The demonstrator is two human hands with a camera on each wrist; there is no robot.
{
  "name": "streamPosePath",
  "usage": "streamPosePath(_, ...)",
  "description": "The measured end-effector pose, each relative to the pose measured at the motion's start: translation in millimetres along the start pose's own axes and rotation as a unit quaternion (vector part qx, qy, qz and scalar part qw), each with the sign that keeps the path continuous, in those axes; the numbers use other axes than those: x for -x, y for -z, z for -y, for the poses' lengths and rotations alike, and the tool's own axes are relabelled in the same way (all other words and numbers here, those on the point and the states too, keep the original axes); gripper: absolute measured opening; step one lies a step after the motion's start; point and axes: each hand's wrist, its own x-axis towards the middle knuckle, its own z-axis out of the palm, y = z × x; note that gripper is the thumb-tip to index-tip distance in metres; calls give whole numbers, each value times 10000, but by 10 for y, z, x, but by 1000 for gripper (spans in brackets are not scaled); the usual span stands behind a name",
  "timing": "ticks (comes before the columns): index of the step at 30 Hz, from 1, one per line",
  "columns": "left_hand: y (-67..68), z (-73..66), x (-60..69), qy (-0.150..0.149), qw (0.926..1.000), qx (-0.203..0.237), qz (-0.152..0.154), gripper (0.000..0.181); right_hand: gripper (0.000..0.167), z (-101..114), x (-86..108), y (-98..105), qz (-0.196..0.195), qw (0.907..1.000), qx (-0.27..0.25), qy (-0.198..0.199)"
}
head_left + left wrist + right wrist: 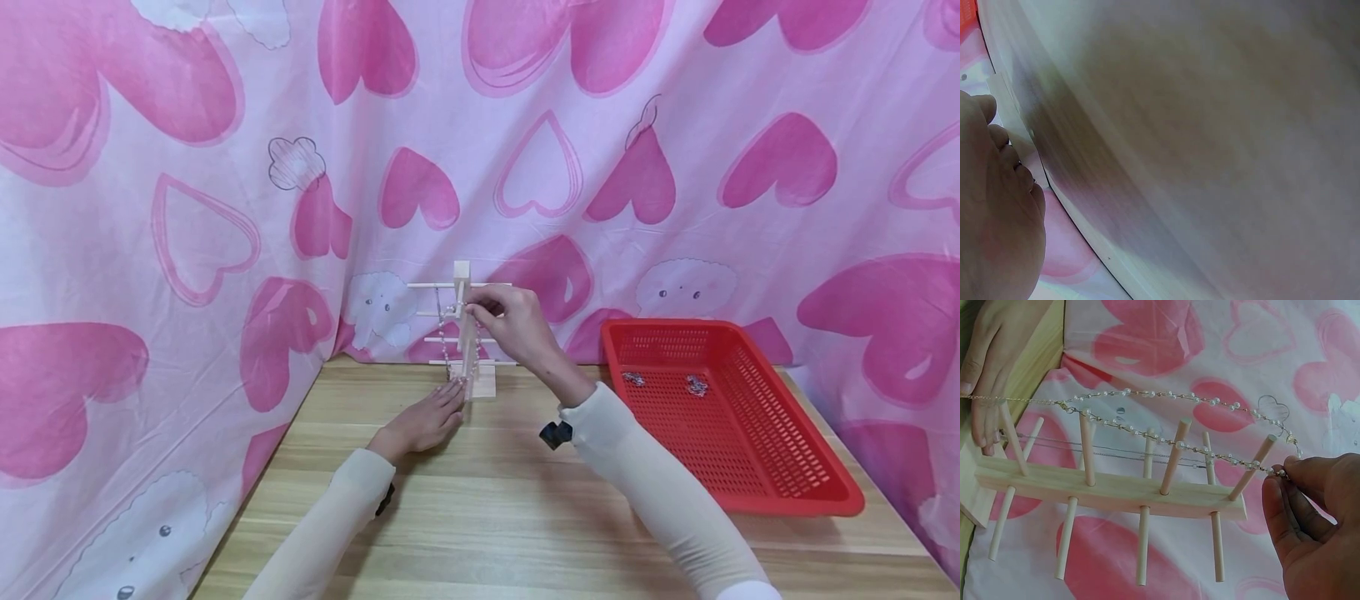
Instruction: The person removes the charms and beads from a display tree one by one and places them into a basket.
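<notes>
My right hand pinches one end of a pearl-beaded necklace between thumb and fingertips, near the upper part of a wooden peg stand. In the right wrist view the necklace is drawn out in a long loop along the stand, its thin gold chain running toward my left hand. That hand lies low, its fingers straight against the foot of the stand; whether it touches the chain I cannot tell. A thin silver chain hangs behind the pegs. In the left wrist view only part of my left hand shows.
To the right stands a red perforated basket with two small silvery chain bundles, one by its left wall and another further in. Behind the wooden table hangs a pink heart-patterned cloth, which also covers the left side.
</notes>
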Motion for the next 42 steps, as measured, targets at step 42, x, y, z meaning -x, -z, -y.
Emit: streamPosePath(42,1,10,8,-36,10000,-47,61,62,15,73,69,359,-188,9996,-62,204)
